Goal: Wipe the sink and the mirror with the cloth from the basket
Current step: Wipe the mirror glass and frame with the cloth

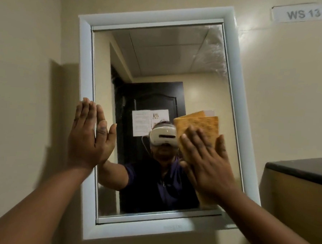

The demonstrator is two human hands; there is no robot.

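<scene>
The mirror [157, 95] hangs on the cream wall in a white frame [84, 65], tilted a little in the view, and both of the person's arms reach up to it. The right hand [206, 161] lies flat and spread wide over an orange-yellow cloth [199, 124], pressing it against the glass in the lower right part of the mirror; the fingers [191, 136] are splayed rather than curled, so the cloth is pinned under the palm, not gripped. The cloth's upper edge stands clear above the fingertips, and its reflection shows just behind it. The left hand [88, 135] is open too, fingers straight and close together, holding nothing, laid flat where the frame's left side meets the glass. Streaky smears show in the mirror's upper right corner [214, 50]. A sign [303, 14] reading "WS 13" is fixed to the wall at the upper right, and a dark-topped counter [299, 167] juts in at the right edge, beside the mirror's lower corner. The sink is out of sight from here.
</scene>
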